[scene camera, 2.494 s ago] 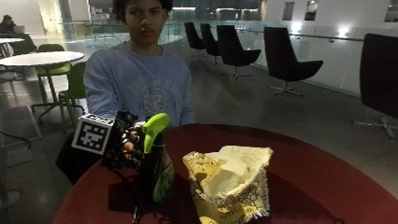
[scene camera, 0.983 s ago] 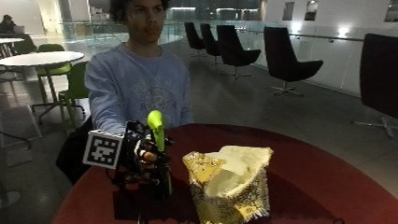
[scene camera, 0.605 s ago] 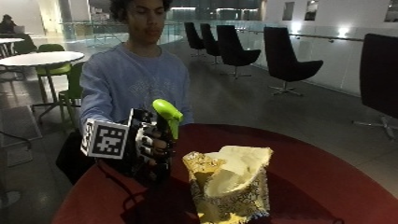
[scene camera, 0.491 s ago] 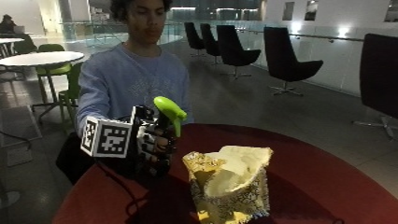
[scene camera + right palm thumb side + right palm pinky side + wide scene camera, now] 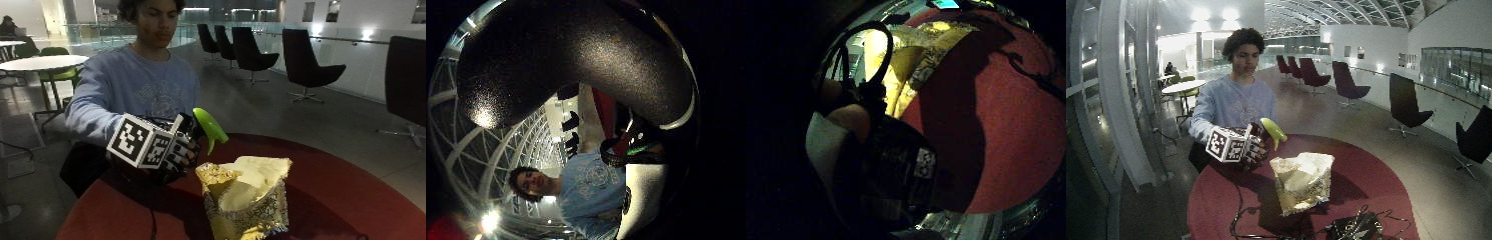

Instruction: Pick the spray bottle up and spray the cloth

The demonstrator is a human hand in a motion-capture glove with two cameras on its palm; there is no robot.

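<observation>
holding spray bottle [image 5: 203, 131] in my right hand [image 5: 174, 152], fingers curled round neck, above worktop [image 5: 346, 185]; nozzle aims at yellow cloth [image 5: 249, 187] just beside, below.

A large public atrium or lounge is shown: black swivel chairs [image 5: 306, 62] lined along a glass railing [image 5: 346, 52], café tables [image 5: 40, 62], arched glazed roof [image 5: 1345, 12].

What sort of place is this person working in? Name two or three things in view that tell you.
Probably a public lounge or atrium: rows of dark swivel chairs along a glass railing, café tables with green chairs, and an arched glazed roof.
</observation>
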